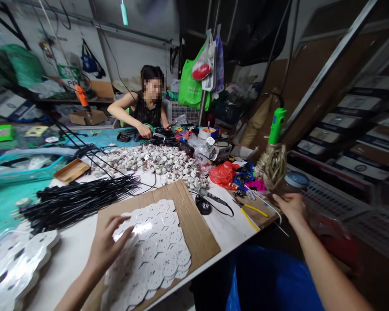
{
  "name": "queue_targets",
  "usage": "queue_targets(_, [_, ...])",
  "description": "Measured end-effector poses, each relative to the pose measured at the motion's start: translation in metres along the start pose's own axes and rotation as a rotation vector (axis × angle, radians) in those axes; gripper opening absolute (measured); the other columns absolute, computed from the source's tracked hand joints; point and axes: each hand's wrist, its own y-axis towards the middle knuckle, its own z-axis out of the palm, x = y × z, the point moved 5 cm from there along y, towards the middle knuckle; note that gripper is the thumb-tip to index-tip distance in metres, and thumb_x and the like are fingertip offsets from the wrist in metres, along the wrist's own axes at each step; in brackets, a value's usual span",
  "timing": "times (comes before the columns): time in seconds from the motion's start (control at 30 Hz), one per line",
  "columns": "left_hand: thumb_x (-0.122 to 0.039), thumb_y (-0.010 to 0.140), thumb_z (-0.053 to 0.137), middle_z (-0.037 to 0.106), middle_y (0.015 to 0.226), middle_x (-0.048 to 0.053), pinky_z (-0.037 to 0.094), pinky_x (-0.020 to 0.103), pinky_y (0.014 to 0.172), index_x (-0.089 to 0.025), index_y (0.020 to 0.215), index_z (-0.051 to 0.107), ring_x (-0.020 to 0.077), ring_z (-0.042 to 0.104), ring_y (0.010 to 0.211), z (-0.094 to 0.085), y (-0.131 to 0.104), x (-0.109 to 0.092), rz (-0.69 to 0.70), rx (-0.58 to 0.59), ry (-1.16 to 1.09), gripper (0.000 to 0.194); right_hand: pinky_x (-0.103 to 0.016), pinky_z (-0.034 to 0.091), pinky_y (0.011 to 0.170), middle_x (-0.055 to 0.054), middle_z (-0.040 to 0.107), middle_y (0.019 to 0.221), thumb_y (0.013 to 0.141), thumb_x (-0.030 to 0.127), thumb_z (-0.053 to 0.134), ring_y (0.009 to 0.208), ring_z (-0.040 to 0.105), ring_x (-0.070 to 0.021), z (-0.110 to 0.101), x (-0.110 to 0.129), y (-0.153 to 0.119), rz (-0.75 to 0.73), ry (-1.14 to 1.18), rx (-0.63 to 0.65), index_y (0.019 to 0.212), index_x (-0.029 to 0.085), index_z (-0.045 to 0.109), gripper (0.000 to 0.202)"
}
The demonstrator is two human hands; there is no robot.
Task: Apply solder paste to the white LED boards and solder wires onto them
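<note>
My left hand (pixel 112 237) is open, its thumb and fingers apart. It hovers over or lightly touches a stack of white scalloped-edge sheets (pixel 158 242) with small holes and notches, lying on a cardboard piece (pixel 199 231); contact is unclear. My right hand (pixel 291 207) is past the table's right edge, thumb stretched out and fingers partly bent, with nothing visible between them. Just above it is a jar with a blue lid (pixel 296 179). Close by hangs a green-handled tool (pixel 276 125) above a bundle of tan cord (pixel 272 166). A soldering iron (pixel 214 197) lies beyond the cardboard.
Small white parts (pixel 152 162) are heaped mid-table, with black cables (pixel 81 194) to their left. Yellow-handled pliers (pixel 250 216) lie near the right edge. Across the table a person (pixel 149 103) works with green-handled scissors (pixel 152 129). More white sheets (pixel 16 263) lie front left.
</note>
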Motion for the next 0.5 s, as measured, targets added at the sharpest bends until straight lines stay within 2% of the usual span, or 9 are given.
queue_targets(0.03, [-0.053, 0.081, 0.063, 0.066, 0.112, 0.009, 0.056, 0.034, 0.077, -0.022, 0.106, 0.070, 0.0259, 0.066, 0.093, 0.014, 0.023, -0.003, 0.039, 0.021, 0.023, 0.040, -0.045, 0.055, 0.082, -0.016, 0.072, 0.088, 0.070, 0.037, 0.077, 0.094, 0.069, -0.0347, 0.017, 0.015, -0.009, 0.083, 0.117, 0.199, 0.084, 0.020, 0.060, 0.028])
queue_targets(0.07, [-0.051, 0.083, 0.061, 0.066, 0.110, 0.010, 0.055, 0.038, 0.084, -0.021, 0.106, 0.069, 0.0275, 0.065, 0.098, 0.030, 0.046, -0.007, 0.076, 0.024, 0.039, 0.039, -0.041, 0.056, 0.080, -0.013, 0.072, 0.086, 0.071, 0.037, 0.077, 0.092, 0.070, -0.0313, 0.035, 0.036, -0.019, 0.080, 0.192, 0.349, 0.083, 0.020, 0.061, 0.027])
queue_targets(0.13, [-0.046, 0.085, 0.058, 0.064, 0.114, 0.013, 0.050, 0.044, 0.095, -0.018, 0.111, 0.067, 0.0305, 0.061, 0.109, 0.067, 0.082, -0.019, 0.138, 0.049, 0.061, 0.039, -0.033, 0.057, 0.074, -0.007, 0.071, 0.077, 0.072, 0.039, 0.080, 0.078, 0.071, -0.0239, 0.075, 0.080, -0.040, 0.086, 0.276, 0.562, 0.080, 0.019, 0.063, 0.028])
queue_targets(0.2, [-0.040, 0.085, 0.059, 0.062, 0.121, 0.015, 0.046, 0.047, 0.101, -0.016, 0.120, 0.064, 0.0320, 0.057, 0.116, 0.103, 0.104, -0.030, 0.162, 0.076, 0.079, 0.043, -0.032, 0.059, 0.070, -0.007, 0.070, 0.075, 0.074, 0.043, 0.082, 0.070, 0.070, -0.0210, 0.121, 0.114, -0.061, 0.143, 0.329, 0.762, 0.081, 0.018, 0.063, 0.032])
queue_targets(0.27, [-0.039, 0.083, 0.062, 0.056, 0.134, 0.017, 0.042, 0.047, 0.107, -0.016, 0.131, 0.057, 0.0329, 0.051, 0.126, 0.131, 0.110, -0.034, 0.169, 0.090, 0.085, 0.053, -0.035, 0.060, 0.067, -0.010, 0.070, 0.076, 0.079, 0.048, 0.078, 0.066, 0.070, -0.0216, 0.161, 0.137, -0.078, 0.227, 0.352, 0.915, 0.087, 0.015, 0.061, 0.037])
queue_targets(0.33, [-0.041, 0.083, 0.064, 0.049, 0.144, 0.017, 0.037, 0.049, 0.110, -0.018, 0.141, 0.049, 0.0344, 0.045, 0.133, 0.149, 0.106, -0.032, 0.160, 0.092, 0.115, 0.064, -0.039, 0.062, 0.067, -0.012, 0.070, 0.081, 0.085, 0.054, 0.070, 0.067, 0.071, -0.0231, 0.192, 0.151, -0.090, 0.307, 0.372, 1.045, 0.095, 0.014, 0.060, 0.043])
queue_targets(0.4, [-0.045, 0.082, 0.066, 0.046, 0.147, 0.017, 0.034, 0.051, 0.111, -0.020, 0.146, 0.043, 0.0355, 0.042, 0.135, 0.158, 0.099, -0.027, 0.156, 0.105, 0.144, 0.072, -0.041, 0.062, 0.070, -0.013, 0.070, 0.087, 0.092, 0.058, 0.059, 0.073, 0.072, -0.0237, 0.213, 0.159, -0.097, 0.369, 0.403, 1.150, 0.102, 0.014, 0.060, 0.045])
queue_targets(0.5, [-0.048, 0.080, 0.067, 0.051, 0.140, 0.016, 0.034, 0.050, 0.109, -0.021, 0.147, 0.042, 0.0352, 0.044, 0.131, 0.160, 0.093, -0.023, 0.152, 0.141, 0.164, 0.076, -0.040, 0.062, 0.077, -0.011, 0.071, 0.091, 0.097, 0.058, 0.050, 0.081, 0.073, -0.0229, 0.232, 0.170, -0.100, 0.429, 0.461, 1.240, 0.106, 0.016, 0.060, 0.044])
